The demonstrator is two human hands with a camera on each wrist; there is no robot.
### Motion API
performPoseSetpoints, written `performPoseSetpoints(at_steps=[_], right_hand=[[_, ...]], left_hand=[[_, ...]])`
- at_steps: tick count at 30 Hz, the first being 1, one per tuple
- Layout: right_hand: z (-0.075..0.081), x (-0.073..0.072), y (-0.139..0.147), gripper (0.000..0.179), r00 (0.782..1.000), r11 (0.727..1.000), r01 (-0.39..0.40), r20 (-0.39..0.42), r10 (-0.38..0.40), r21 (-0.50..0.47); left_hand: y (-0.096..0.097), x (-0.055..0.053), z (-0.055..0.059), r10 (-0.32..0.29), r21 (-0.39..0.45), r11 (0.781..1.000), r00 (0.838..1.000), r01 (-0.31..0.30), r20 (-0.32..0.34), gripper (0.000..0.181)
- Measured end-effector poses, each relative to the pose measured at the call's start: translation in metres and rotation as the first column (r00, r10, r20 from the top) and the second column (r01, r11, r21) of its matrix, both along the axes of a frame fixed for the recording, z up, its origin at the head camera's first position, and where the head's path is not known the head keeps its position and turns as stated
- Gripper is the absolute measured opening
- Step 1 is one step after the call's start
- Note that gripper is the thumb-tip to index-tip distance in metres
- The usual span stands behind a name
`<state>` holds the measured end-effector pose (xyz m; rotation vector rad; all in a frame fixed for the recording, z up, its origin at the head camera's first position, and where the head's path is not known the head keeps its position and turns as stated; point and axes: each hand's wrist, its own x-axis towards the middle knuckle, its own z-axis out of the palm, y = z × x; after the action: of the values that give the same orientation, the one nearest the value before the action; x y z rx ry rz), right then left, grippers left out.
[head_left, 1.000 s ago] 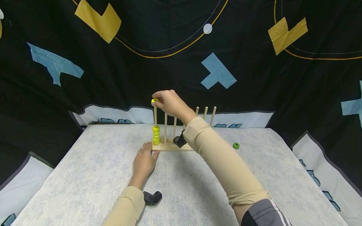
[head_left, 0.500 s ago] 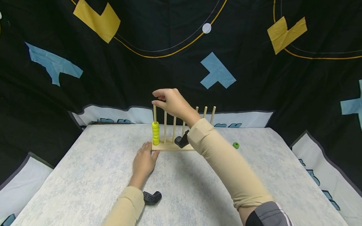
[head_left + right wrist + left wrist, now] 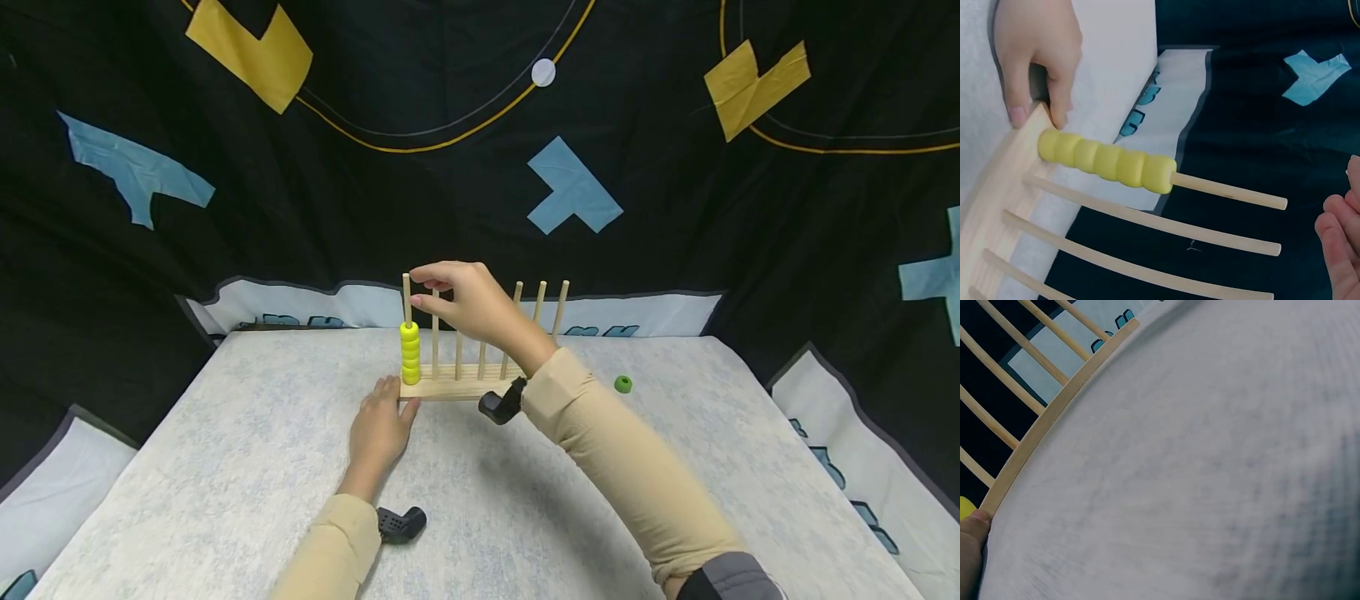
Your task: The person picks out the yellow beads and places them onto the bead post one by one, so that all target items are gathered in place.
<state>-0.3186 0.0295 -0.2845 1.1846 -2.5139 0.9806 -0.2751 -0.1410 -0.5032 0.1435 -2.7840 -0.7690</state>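
Peg rack: wooden base [image 3: 450, 388] sat on the counter [image 3: 225, 467] near its far edge, at about 12 o'clock of centre in the head view. Long axis ran 9 to 3 o'clock.
Pegs: stood upright in a row, tips upward; those at the 3 o'clock end appeared tilted toward 1 o'clock.
Yellow beads [image 3: 410, 353]: stacked touching around the peg at the 9 o'clock end; stack axis vertical, bare end peg [image 3: 407, 300] projecting above.
Right hand [image 3: 480, 304]: just beside that peg's upper end, toward 3 o'clock. Thumb and fingers apart, gripping nothing.
Left hand [image 3: 378, 429]: at the base's 9 o'clock end. Thumb and fingers spread apart about the near corner, thumb touching the front edge.
Green bead [image 3: 622, 384]: lay on the counter, between 3 and 4 o'clock from the rack, apart from both hands.
Backdrop [image 3: 375, 208]: black cloth beyond the counter, with blue and yellow patches.
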Motion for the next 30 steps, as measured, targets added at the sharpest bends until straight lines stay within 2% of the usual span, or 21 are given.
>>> performPoseSetpoints(at_steps=[9,16,30], right_hand=[[-0.024,0.018,0.019,0.036,1.000,1.000,-0.008,-0.003,0.008,-0.017],[-0.048,0.028,0.032,0.035,1.000,1.000,-0.004,0.004,0.004,-0.023],[-0.089,0.050,0.070,0.035,0.992,0.998,0.056,0.110,-0.055,-0.013]], left_hand=[[0.001,0.000,0.001,0.004,-0.007,1.000,1.000,-0.004,-0.003,0.062],[0.000,-0.001,0.000,0.004,-0.010,1.000,1.000,-0.004,-0.002,0.063],[0.001,0.001,0.002,0.006,-0.031,0.999,1.000,-0.006,0.013,0.065]])
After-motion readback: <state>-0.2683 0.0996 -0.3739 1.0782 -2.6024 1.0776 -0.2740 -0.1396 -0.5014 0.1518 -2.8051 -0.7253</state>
